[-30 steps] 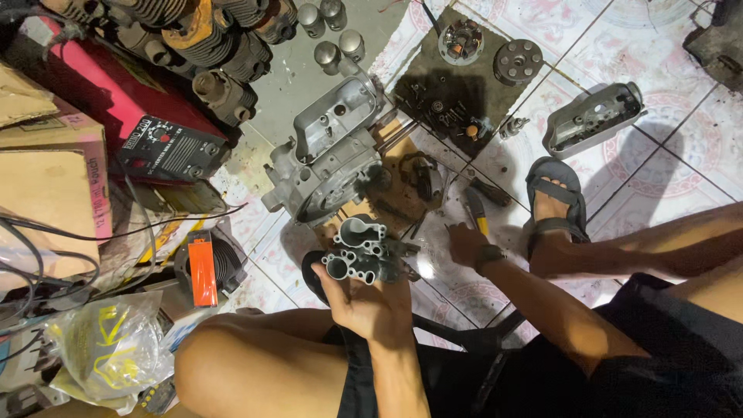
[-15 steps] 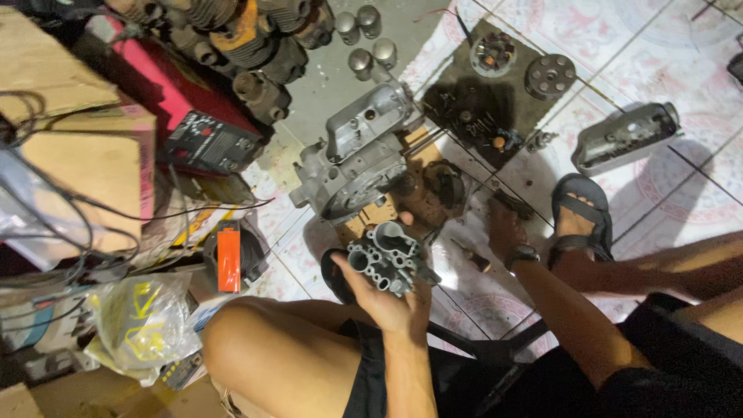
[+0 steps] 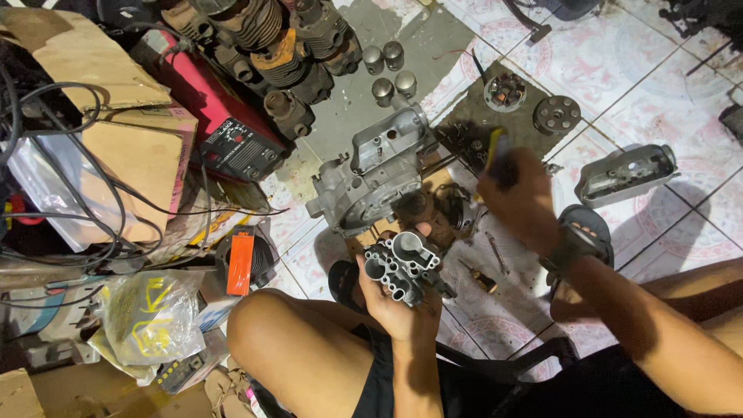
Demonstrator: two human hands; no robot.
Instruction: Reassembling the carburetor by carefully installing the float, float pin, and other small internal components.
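We cradle a small cast-metal engine part (image 3: 404, 267) in our left hand (image 3: 395, 306), fingers wrapped around its lower edge, held above our knee. It looks rigid and fairly heavy for its size, likely greasy, so a grip around the solid outer body suits it better than the thin ported faces. Our right hand (image 3: 520, 203), blurred, is closed around a slim tool with a yellow handle (image 3: 495, 151), raised just right of the part. Beyond both hands, a larger grey engine casing (image 3: 371, 174) sits on the tiled floor (image 3: 604, 77).
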